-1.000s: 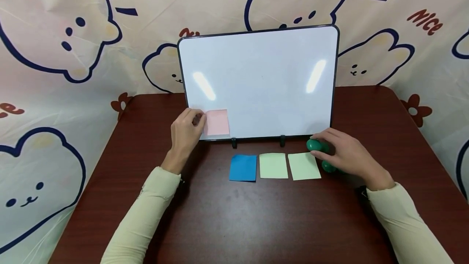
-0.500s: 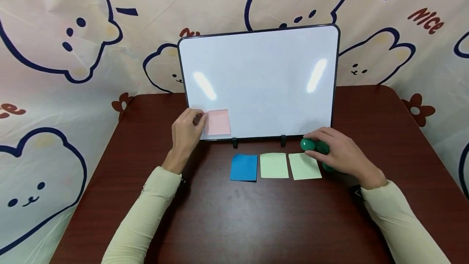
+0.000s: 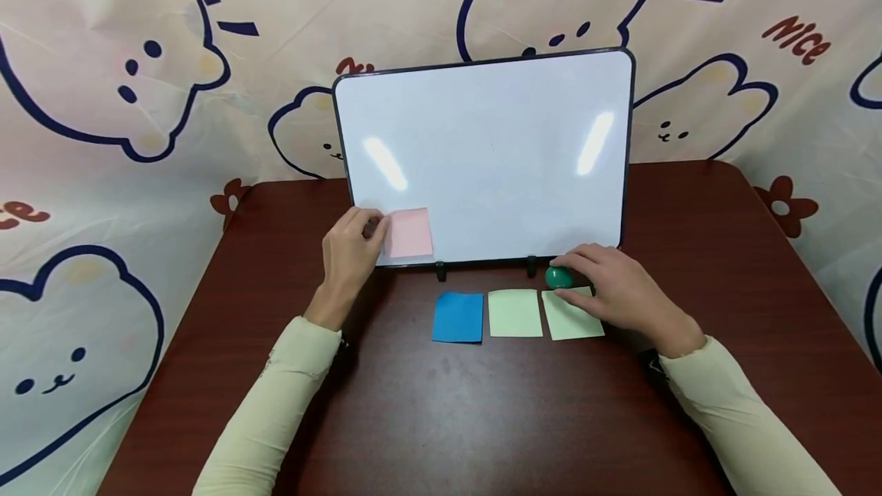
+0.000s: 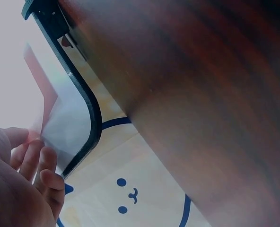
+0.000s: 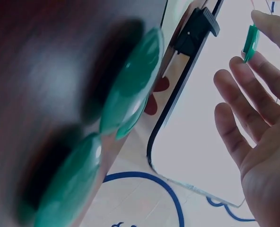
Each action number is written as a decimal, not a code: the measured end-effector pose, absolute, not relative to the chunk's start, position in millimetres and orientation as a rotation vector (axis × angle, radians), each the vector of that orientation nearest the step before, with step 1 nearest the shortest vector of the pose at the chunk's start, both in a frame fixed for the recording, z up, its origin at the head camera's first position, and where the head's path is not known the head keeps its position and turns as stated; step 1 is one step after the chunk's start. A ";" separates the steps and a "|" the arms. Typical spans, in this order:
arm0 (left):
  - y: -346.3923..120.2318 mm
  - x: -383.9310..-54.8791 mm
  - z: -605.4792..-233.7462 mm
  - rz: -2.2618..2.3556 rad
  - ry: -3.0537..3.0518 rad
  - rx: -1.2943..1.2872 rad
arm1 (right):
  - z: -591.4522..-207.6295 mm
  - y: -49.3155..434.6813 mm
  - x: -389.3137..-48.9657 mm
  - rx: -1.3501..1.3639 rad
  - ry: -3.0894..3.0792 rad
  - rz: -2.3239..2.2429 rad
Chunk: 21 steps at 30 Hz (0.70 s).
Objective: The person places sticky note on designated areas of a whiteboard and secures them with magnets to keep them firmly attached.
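Observation:
At the lower left of the whiteboard [image 3: 489, 151], my left hand [image 3: 347, 259] pinches the left edge of a pink sticky note [image 3: 409, 233]. The left wrist view shows the note [image 4: 46, 99] bent away from the board near the fingertips. My right hand [image 3: 616, 288] holds a round green magnet [image 3: 559, 276] between thumb and fingers, just in front of the board's lower right edge. In the right wrist view that magnet [image 5: 250, 43] appears edge-on, apart from the other fingers.
A blue sticky note [image 3: 458, 318] and two pale green notes [image 3: 515, 313] lie in a row on the brown table [image 3: 482, 419]. More green magnets [image 5: 133, 82] lie on the table under my right hand. Black clips [image 3: 441, 272] support the board's bottom edge.
My right hand has moved left with the green magnet, away from the other magnets and over the right pale green note. My left hand and the pink note have stayed in place.

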<state>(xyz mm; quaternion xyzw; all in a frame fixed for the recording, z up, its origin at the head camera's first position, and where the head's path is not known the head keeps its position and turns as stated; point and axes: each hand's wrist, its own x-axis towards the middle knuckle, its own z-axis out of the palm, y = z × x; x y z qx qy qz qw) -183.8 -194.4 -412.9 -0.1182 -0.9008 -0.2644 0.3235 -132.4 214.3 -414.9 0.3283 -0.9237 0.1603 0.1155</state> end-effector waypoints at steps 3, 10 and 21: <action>-194.2 -183.5 -413.2 -0.689 -2.363 -0.307 | -415.3 209.9 -131.9 0.992 -2.712 0.441; -193.6 -183.1 -412.5 -0.703 -2.379 -0.302 | -415.7 205.8 -129.9 1.015 -2.698 0.416; -193.0 -182.4 -412.6 -0.713 -2.382 -0.290 | -415.4 200.5 -128.5 1.039 -2.694 0.425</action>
